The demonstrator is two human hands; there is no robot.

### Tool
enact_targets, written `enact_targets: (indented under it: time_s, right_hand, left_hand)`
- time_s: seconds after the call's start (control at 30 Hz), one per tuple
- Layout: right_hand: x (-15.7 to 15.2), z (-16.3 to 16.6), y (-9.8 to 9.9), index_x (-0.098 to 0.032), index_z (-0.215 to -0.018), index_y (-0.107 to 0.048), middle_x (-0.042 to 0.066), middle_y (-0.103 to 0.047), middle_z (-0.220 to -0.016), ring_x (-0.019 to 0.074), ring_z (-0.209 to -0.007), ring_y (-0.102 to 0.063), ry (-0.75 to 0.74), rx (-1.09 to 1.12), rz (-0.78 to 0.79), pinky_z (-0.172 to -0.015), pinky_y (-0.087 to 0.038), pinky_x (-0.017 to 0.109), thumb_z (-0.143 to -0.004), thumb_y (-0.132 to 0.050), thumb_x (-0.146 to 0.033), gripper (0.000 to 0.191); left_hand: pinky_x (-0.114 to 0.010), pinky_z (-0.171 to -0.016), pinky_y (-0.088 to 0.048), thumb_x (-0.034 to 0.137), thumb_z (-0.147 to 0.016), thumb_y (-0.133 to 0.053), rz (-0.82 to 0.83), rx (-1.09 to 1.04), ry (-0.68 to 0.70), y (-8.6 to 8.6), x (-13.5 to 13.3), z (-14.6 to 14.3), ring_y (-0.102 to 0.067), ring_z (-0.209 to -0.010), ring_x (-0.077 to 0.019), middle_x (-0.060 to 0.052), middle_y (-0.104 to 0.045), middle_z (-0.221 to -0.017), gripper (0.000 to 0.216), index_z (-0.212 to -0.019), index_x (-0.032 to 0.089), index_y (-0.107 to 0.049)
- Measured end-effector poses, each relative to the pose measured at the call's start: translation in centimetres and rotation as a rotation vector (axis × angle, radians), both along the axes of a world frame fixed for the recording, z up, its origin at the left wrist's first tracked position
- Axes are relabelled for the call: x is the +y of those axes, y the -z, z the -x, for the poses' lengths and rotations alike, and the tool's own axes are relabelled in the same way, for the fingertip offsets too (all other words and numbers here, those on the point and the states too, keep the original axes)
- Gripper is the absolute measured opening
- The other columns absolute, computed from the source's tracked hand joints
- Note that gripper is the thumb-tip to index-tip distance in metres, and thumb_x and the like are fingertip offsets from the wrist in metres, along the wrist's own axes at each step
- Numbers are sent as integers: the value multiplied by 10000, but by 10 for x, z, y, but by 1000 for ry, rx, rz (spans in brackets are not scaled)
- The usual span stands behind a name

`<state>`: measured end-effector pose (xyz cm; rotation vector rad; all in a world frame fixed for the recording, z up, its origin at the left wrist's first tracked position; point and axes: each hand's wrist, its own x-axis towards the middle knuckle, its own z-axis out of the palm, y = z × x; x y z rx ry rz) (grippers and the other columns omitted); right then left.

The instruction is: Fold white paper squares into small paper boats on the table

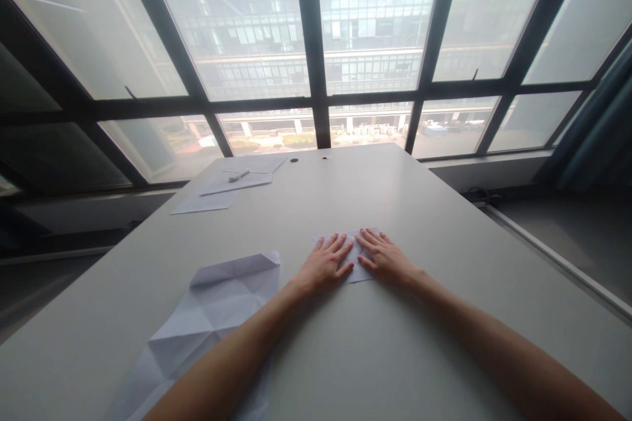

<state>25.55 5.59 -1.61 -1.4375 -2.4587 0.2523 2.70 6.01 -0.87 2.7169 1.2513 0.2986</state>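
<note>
Folded paper [359,274], small and white, flat on the table [355,355] at the dial's centre; 12 o'clock toward the windows. Left hand [326,264] on its 9 o'clock side, right hand [386,258] on its 3 o'clock side. Both palm-down, fingers spread, pressed to the sheet and grasping nothing. Hands cover most of it; outline and number of layers cannot be told. Corners show past the fingertips, a pointed strip at 6.

At 8 o'clock, a large creased sheet [222,296]: crossing fold lines, ridged facets, far edge turned up. Left forearm hides part of it; near end cut off by the lower border of view.

At 10, flat smooth papers [217,202], overlapping, with a slim pale object [239,176] on top, too small to identify. Near 11, a dark round hole [295,160] in the tabletop; a smaller opening [324,158] just clockwise, its inside unreadable.

Tabletop pale, smooth, faintly glossy. Across 12, windows [370,20] in dark straight framing [312,33]; a many-storeyed building [257,33] beyond, washed out by glare. At 2, a blue-grey curtain [592,125] in soft vertical folds, cut off by the right border; dark cables [486,195] below it, indistinct.
</note>
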Motion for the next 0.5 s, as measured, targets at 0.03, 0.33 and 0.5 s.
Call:
enact_targets:
  time_s: [0.03,0.33,0.5]
  right_hand:
    - [0,0,-1,-211,-1544,-319,131,-234,-1613,264,-1498,-200,-5,-7,2,-1206,-165,478,-971,-451,-421,624]
    - [-1,0,-3,-224,-1528,-362,134,-266,-1598,289,-1491,-215,-29,-26,15,-1198,-163,517,-994,-406,-431,574]
    - [-1,0,-2,-232,-1528,-361,124,-268,-1600,284,-1492,-216,-29,-17,11,-1199,-165,510,-991,-414,-430,575]
  left_hand:
    - [-507,-1199,-184,520,-996,-401,2,2,2,0,0,0,-220,-1497,-272,-68,-294,-1607,588,-1532,285,-337]
    - [-502,-1203,-167,524,-994,-393,11,-2,-8,0,0,-1,-223,-1496,-269,-55,-287,-1610,607,-1550,302,-290]
    - [-502,-1201,-178,516,-993,-404,3,-16,-5,1,0,0,-231,-1494,-267,-55,-295,-1606,598,-1545,309,-302]
